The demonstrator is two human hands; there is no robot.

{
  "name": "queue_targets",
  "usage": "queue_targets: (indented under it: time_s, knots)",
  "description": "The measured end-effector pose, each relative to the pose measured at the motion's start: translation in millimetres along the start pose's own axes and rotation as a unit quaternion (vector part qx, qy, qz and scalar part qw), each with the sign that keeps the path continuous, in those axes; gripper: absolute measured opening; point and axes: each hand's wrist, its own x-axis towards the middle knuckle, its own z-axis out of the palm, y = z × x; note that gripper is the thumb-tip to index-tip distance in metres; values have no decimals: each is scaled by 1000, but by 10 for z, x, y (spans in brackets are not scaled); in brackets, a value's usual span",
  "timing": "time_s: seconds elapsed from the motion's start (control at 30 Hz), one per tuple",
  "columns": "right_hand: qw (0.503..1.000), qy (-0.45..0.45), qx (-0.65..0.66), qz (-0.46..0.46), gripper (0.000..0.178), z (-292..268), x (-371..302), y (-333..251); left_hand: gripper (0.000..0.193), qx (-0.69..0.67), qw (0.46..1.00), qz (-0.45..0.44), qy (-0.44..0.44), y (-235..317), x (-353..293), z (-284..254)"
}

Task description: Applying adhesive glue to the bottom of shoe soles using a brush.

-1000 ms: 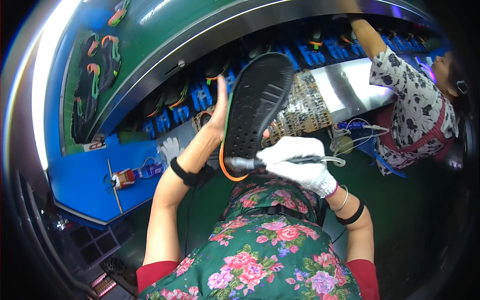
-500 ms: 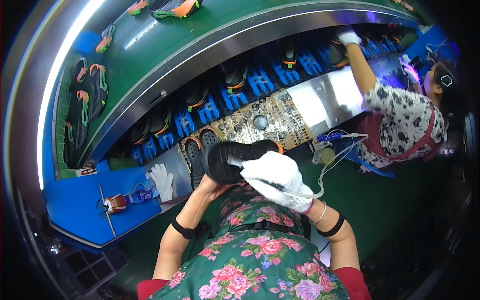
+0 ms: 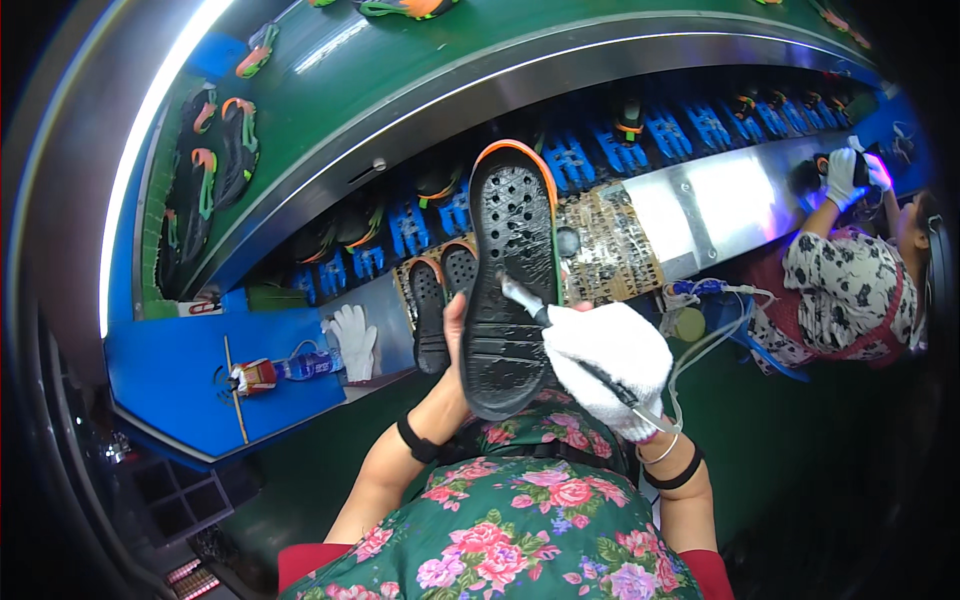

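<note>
My bare left hand [image 3: 455,345] is closed around a black shoe sole [image 3: 510,240], the thumb along its left edge. The sole is held up lengthwise in front of me. It has an orange and green rim, holes in the far half, grooves lower down and a wet-looking shine. In my white-gloved right hand [image 3: 610,365] is a brush [image 3: 522,297] with a black handle and a thin tube attached. Its pale tip meets the middle of the sole. Two similar black soles [image 3: 430,320] lie behind and left on the bench.
Beyond the cardboard-covered bench strip [image 3: 610,240] runs a row of blue holders [image 3: 410,230], some carrying shoes. Above is a green conveyor [image 3: 420,50]. A white glove [image 3: 354,342] and bottle [image 3: 315,364] lie left. A co-worker [image 3: 850,270] holds a dark object at right.
The sole has turned from crosswise to lengthwise, now showing its holed face. My right hand and brush have moved slightly right. The co-worker's gloved hand has drawn back from the row of holders.
</note>
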Motion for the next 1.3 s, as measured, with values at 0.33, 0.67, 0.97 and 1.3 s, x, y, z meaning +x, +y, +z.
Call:
queue_targets:
  time_s: [0.33, 0.67, 0.97, 1.3]
  knots:
    - [997, 7, -48, -53, 31, -39, 450, -61, 86, 18, 999, -3, 37, -60, 11, -64]
    - [997, -66, 0, -48, 40, 76, 378, -62, 75, -17, 997, -34, -61, -79, -98, -258]
    - [997, -81, 3, 16, 45, 278, 87, -11, 98, 169, 976, -15, 133, -46, -60, -280]
    - [998, -62, 15, -19, 41, 380, -110, 71, 98, 135, 991, 2, 26, 64, 79, -44]
